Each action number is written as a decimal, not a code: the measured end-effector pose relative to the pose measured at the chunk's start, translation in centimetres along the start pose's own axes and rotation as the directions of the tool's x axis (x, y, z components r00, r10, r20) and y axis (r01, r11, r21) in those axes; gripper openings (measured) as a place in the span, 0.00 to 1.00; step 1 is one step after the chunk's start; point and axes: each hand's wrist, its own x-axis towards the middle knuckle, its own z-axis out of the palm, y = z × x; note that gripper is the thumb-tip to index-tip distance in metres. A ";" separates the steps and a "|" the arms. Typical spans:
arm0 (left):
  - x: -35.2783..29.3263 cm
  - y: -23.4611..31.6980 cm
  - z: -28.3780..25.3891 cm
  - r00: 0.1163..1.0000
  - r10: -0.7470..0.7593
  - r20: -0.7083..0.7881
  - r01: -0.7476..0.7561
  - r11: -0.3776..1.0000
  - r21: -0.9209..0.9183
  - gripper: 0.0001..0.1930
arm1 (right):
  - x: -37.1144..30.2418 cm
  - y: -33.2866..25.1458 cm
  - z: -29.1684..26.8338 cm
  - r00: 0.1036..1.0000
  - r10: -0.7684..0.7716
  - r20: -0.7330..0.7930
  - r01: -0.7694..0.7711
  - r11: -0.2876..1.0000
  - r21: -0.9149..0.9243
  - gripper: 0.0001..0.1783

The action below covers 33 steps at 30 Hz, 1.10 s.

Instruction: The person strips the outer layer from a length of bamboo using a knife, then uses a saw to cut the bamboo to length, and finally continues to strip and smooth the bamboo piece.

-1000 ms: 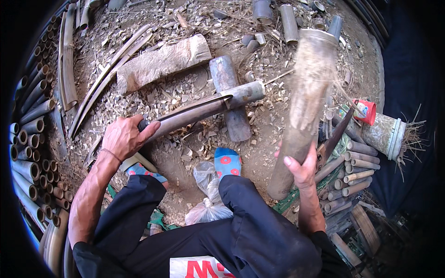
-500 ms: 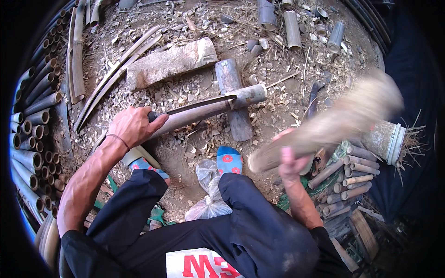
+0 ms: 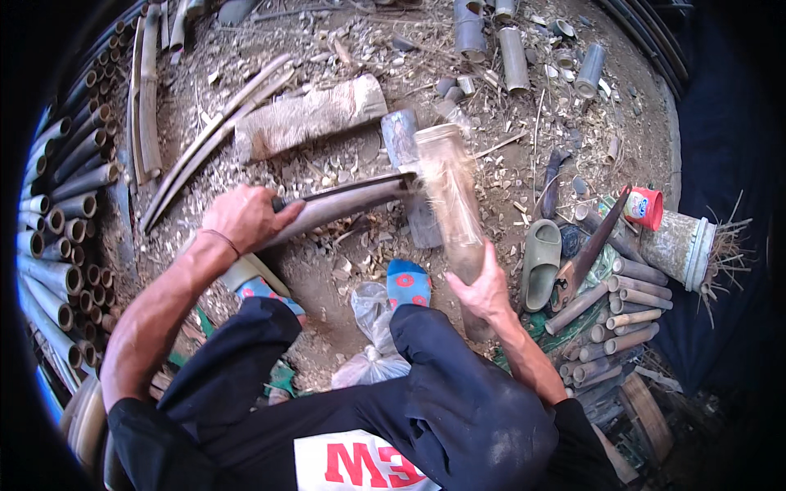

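Note:
My left hand (image 3: 246, 219) is closed round the dark handle of a long knife (image 3: 352, 187). Its blade lies lengthwise along a bamboo pole (image 3: 336, 211), seemingly sunk into it near the far end. In my right hand (image 3: 481, 288) is a thick wooden club (image 3: 452, 200), blurred by motion. The club's broad end is over the knife's tip and hides the pole's right end; whether they touch I cannot tell. A short round log (image 3: 399, 135) lies crosswise under the pole.
A rough wood block (image 3: 315, 116) and split bamboo strips (image 3: 217, 131) lie beyond the pole. Bamboo tubes (image 3: 70, 213) are stacked at left. On the right are a green sandal (image 3: 540, 266), a handsaw (image 3: 585, 262), a red tin (image 3: 644, 209) and cut bamboo pieces (image 3: 630, 315). A plastic bag (image 3: 370, 368) lies between my feet.
My right hand has swung the club left, from over the sandal and saw to the pole's right end. The left hand keeps its hold on the knife, almost in place.

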 end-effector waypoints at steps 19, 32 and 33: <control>0.5 0.7 -1.1 0.999 0.040 0.011 -0.040 0.999 0.006 0.35 | 1.5 -0.3 -4.8 0.647 -0.156 -0.747 0.681 0.560 0.473 0.28; -0.9 2.7 -3.7 1.000 0.027 -0.005 -0.026 0.990 0.138 0.37 | -0.2 2.0 -4.0 0.755 -0.199 -0.625 0.496 0.796 0.347 0.45; -0.7 3.7 -4.8 0.999 0.023 0.022 -0.026 0.989 0.144 0.36 | -0.4 2.9 -3.3 0.784 -0.167 -0.598 0.480 0.774 0.413 0.47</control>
